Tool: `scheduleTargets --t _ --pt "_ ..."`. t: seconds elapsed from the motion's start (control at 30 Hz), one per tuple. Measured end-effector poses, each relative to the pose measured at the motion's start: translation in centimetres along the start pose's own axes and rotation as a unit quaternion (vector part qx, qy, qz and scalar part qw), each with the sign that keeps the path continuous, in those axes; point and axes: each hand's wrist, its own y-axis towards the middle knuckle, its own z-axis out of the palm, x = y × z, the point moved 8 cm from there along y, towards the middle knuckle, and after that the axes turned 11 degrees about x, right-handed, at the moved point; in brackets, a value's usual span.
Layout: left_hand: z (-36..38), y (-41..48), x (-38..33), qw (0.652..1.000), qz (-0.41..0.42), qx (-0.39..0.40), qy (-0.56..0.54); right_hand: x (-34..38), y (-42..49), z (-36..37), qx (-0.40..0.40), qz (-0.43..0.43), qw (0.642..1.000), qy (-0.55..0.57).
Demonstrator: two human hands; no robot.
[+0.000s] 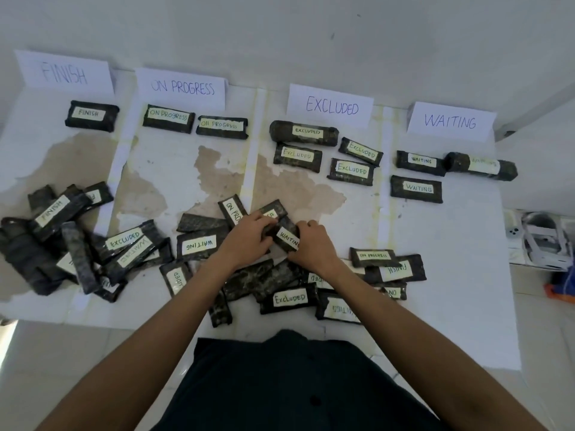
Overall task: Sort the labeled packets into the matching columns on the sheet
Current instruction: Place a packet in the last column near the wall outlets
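Near the sheet's [451, 275] front edge, both hands grip one WAITING packet [287, 234], left hand [249, 236] and right hand [311, 241] closed around its ends, right above the unsorted pile [280, 287]. Up at the back edge, the columns hold one FINISH packet [91, 115], two ON PROGRESS, four EXCLUDED, three WAITING.

**What you cannot make out**

Your left hand [250, 236] covers most of the packet [271, 213] beneath it, leaving only "SS" readable. Your right hand [312, 241] hides the end of the WAITING packet [287, 236]. The rolled packet's label [482, 164] in the WAITING column is too washed out to read clearly.
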Motion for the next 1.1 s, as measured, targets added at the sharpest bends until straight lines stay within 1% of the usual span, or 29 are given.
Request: scheduleTargets --t 0.07,0.17,0.23,0.3,0.37,0.43,0.5,0.57,0.7,0.8,0.87,0.93,1.0,1.1 --pt "-0.1 -0.6 -0.1 0.998 -0.007 -0.006 -0.057 0.0 0.0 -0.4 0.0 -0.009 0.999 0.05" --pt "-0.6 -1.2 -0.2 0.996 -0.027 -0.008 -0.087 -0.3 -0.6 -1.7 0.001 -0.009 0.987 0.162" --pt "-1.1 -1.7 -0.5 0.991 -0.022 -0.015 -0.13 0.0 -1.4 -3.1 -0.012 -0.022 0.976 0.216" --pt "-1.8 -2.0 -0.9 0.979 -0.014 -0.024 -0.203 0.7 -2.2 -4.5 -0.02 -0.038 0.971 0.237" --pt "-2.5 -2.3 -1.3 0.967 -0.025 -0.026 -0.251 1.2 -2.9 -5.5 -0.021 -0.053 0.968 0.246" --pt "-3.2 -2.3 -1.6 0.964 -0.033 -0.035 -0.263 1.4 -3.6 -6.2 -0.031 -0.063 0.963 0.26" --pt "-3.9 -2.0 -1.8 0.964 -0.034 -0.04 -0.262 1.3 -4.2 -7.0 -0.061 -0.071 0.96 0.264" --pt "-4.3 -1.8 -2.1 0.959 -0.038 -0.036 -0.279 1.4 -4.9 -7.7 -0.091 -0.079 0.965 0.233" --pt "-4.2 -1.3 -3.6 0.947 -0.033 -0.03 -0.318 1.2 -5.7 -8.4 -0.136 -0.072 0.984 0.092" --pt "-3.7 -0.7 -5.3 0.946 -0.025 -0.013 -0.323 0.3 -6.3 -9.0 -0.168 -0.05 0.984 -0.003" --pt "-3.0 -0.2 -6.4 0.947 -0.02 0.01 -0.32 -0.7 -6.9 -9.6 -0.182 -0.032 0.982 -0.046" --pt "-2.3 0.3 -7.7 0.963 -0.014 0.022 -0.269 -2.2 -7.5 -10.2 -0.189 -0.017 0.98 -0.058" --pt "-1.9 1.0 -9.3 0.979 -0.008 0.017 -0.201 -4.3 -8.2 -10.7 -0.191 0.002 0.98 -0.064" --pt "-0.7 2.3 -12.3 0.991 0.024 0.016 -0.132 -8.6 -9.4 -11.6 -0.183 0.029 0.98 -0.069"
